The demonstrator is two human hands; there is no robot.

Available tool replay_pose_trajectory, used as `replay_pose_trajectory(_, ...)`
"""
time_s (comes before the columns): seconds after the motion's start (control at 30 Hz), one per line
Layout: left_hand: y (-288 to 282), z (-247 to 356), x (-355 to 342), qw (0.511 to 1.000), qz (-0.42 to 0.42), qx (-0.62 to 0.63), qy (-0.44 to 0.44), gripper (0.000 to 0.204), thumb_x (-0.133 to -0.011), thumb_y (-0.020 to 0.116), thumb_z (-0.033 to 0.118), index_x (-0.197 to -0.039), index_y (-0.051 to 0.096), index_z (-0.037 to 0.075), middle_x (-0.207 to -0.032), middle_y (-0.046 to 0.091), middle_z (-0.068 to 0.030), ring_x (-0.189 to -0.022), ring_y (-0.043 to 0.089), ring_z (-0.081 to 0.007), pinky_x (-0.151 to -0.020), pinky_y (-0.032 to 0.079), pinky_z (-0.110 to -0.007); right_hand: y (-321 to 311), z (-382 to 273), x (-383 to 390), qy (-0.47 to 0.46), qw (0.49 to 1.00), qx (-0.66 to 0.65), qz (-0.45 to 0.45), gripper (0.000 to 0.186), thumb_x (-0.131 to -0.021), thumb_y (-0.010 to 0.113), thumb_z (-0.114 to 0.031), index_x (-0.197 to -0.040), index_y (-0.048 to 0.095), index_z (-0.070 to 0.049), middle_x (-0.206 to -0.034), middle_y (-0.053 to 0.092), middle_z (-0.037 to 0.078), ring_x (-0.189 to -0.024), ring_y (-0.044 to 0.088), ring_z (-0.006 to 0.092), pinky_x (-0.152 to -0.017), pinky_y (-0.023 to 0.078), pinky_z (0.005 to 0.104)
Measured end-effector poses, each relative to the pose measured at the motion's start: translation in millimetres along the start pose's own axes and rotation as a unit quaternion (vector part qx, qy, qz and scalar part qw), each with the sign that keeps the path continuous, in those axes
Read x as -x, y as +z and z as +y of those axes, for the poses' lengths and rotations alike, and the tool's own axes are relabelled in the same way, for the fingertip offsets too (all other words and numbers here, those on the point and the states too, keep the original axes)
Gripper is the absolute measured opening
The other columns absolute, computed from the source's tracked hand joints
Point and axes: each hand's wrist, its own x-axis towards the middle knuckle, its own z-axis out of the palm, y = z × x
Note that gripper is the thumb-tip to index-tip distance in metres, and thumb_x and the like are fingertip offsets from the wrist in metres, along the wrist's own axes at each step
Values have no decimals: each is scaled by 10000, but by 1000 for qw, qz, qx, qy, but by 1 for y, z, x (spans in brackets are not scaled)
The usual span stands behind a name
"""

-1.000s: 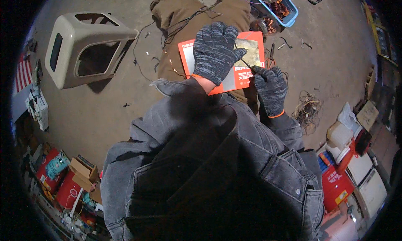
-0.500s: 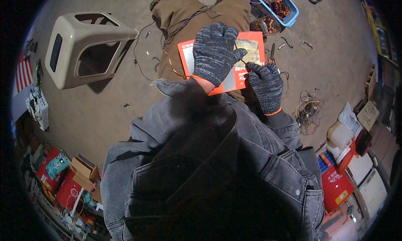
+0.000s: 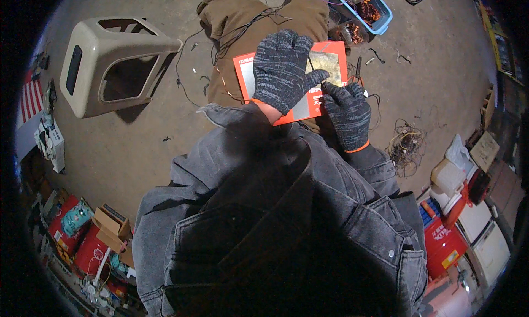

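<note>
My left hand, in a dark grey knit glove, rests over a red-and-silver printed board on my lap. Its fingers curl under, out of sight, and its thumb stretches right toward a thin black wire. My right hand, gloved alike, closes in a pinch at the board's right side, its fingertips near the left thumb and on the wire's lower end. A small white tip shows beside the right knuckles; what it belongs to is unclear. A worn yellowish patch covers part of the board.
Black wires lie across brown cloth on my legs. A blue tub of copper-coloured scrap stands far right. Left is a beige plastic housing; on the right floor lies a wire tangle. Red containers stand lower right.
My left thumb has shifted slightly right and up. The right hand has moved a little left and down, and the white tip beside its knuckles now shows.
</note>
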Motion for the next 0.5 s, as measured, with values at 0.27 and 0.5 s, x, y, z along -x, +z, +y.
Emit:
replay_pose_trajectory(0.27, 1, 6, 0, 999, -25, -40, -20, 606, -687, 762, 468, -1133, 599, 92, -1117, 560, -149, -1098, 504, -338, -972, 363, -473, -3, 2, -3, -22, 1000, -2, -1, 247, -792, 699, -173, -1032, 685, -115, -901, 602, 128, -771, 619, 308, -638, 497, 410)
replay_pose_trajectory(0.5, 2, 6, 0, 998, -38, -37, -24, 600, -694, 756, 468, -1139, 608, 95, -1124, 566, -154, -1104, 508, -342, -987, 365, -465, -2, 6, -3, -16, 999, 22, -23, 264, -802, 694, -181, -1058, 681, -117, -890, 599, 119, -773, 623, 297, -639, 500, 403)
